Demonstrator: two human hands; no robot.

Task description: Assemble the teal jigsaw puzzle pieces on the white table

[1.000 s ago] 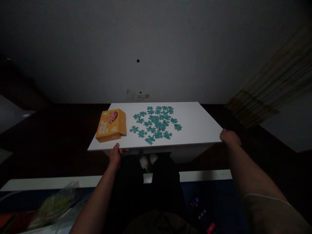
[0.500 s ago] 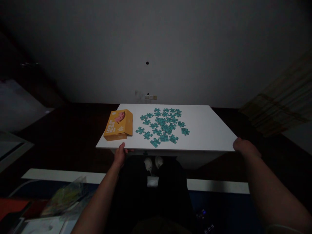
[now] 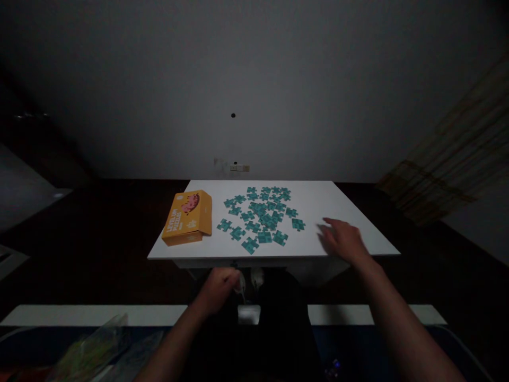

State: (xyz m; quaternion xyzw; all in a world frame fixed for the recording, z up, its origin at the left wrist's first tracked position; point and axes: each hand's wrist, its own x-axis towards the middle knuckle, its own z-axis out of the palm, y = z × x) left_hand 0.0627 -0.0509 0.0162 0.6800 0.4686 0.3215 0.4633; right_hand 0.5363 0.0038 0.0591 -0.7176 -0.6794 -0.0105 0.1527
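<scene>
A small white table (image 3: 342, 204) stands in front of me in a dim room. On it lie several teal puzzle pieces (image 3: 262, 216) scattered in the middle, and an orange puzzle box (image 3: 186, 217) at the left. My right hand (image 3: 342, 240) hovers over the table's right front part with fingers stretched out toward the pieces, holding nothing. My left hand (image 3: 217, 289) is below the table's front edge, over my dark lap, fingers loosely curled; nothing shows in it.
A grey wall (image 3: 254, 79) with a socket (image 3: 238, 168) rises behind the table. The floor around is dark. A white ledge (image 3: 99, 314) crosses below the table. Clear plastic with papers (image 3: 95, 350) lies at the lower left. A woven mat (image 3: 433, 180) is at the right.
Both hands have let go of the table's front edge. The right hand moved inward over the tabletop toward the pieces; the left dropped below the edge toward my lap.
</scene>
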